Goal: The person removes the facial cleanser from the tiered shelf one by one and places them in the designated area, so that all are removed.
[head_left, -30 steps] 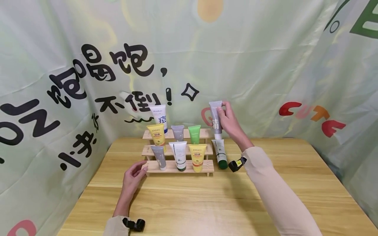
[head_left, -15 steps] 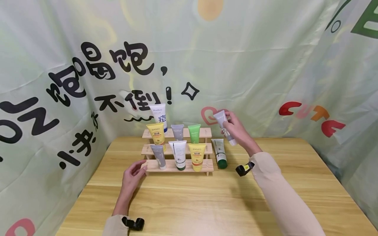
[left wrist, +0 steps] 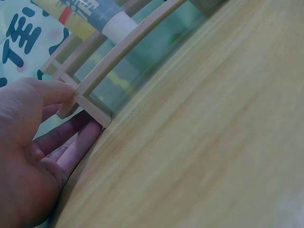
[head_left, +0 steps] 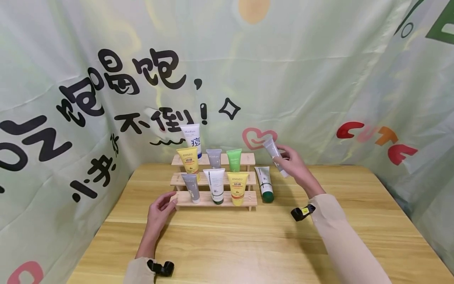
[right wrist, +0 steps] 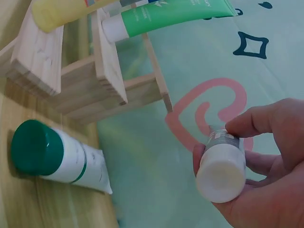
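My right hand (head_left: 295, 162) pinches a grey squeeze tube (head_left: 271, 149) between thumb and fingers, right of the wooden tiered rack (head_left: 251, 198). The tube tilts, and its white cap (right wrist: 221, 175) faces the right wrist camera. At the rack's lower left end, my left hand (head_left: 159, 213) holds the corner, thumb on the shelf and other fingers by the leg (left wrist: 95, 111). On the lowest tier stand a grey tube (head_left: 191, 188), a white tube (head_left: 214, 184) and a yellow tube (head_left: 237, 187). Beside the rack lies a white tube with a green cap (right wrist: 76, 156).
Another yellow tube (head_left: 188, 161), a smaller grey tube (head_left: 214, 157) and a green tube (head_left: 234, 159) occupy the middle tier. A tall white tube with blue print (head_left: 192, 139) stands on the top tier. A printed curtain (head_left: 305, 79) hangs behind the wooden table (head_left: 227, 244).
My right hand has moved right and down, away from the rack's top end, with the grey tube turning from upright to tilted. The left hand stays at the rack's corner.
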A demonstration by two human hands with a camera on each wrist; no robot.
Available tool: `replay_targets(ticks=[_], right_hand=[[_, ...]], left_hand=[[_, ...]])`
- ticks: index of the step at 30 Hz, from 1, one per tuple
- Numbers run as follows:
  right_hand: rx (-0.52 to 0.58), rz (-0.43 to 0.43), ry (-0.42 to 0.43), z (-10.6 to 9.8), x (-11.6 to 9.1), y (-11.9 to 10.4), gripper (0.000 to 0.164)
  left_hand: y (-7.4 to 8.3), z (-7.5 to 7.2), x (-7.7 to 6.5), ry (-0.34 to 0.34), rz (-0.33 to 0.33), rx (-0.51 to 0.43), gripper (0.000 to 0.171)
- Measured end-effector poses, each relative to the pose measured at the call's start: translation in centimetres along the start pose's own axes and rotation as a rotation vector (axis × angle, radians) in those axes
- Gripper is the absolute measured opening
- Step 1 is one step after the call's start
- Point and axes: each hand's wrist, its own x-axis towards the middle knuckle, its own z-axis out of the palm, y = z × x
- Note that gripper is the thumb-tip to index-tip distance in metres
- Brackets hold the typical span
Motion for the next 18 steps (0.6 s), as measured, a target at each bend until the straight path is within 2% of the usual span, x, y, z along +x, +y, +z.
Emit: replay_targets(ticks=[4,8,14,18], right_hand=[[0.056,0.007,-0.001,-0.2,-0.6,0.9,0.057],[0.09,0.02,0.01,-0.1,-1.1,1.8,0.056],[0.131,0.015,0.043,0.0,-2.0,3.3,0.063],[0.184,0.062,0.113,0.2,-2.6,4.2,0.065]], left_hand=[[-1.5,-0.1,0.7,0.005,0.004,-0.01,0.04],[-2.6,-0.1,0.9,0.007,0.038,-0.018,0.039],[-3.0,-0.1,1.0,0.021,0.094,-0.022,0.037],[-2.9,-0.1,1.3,0.033,0.108,-0.01,0.036]])
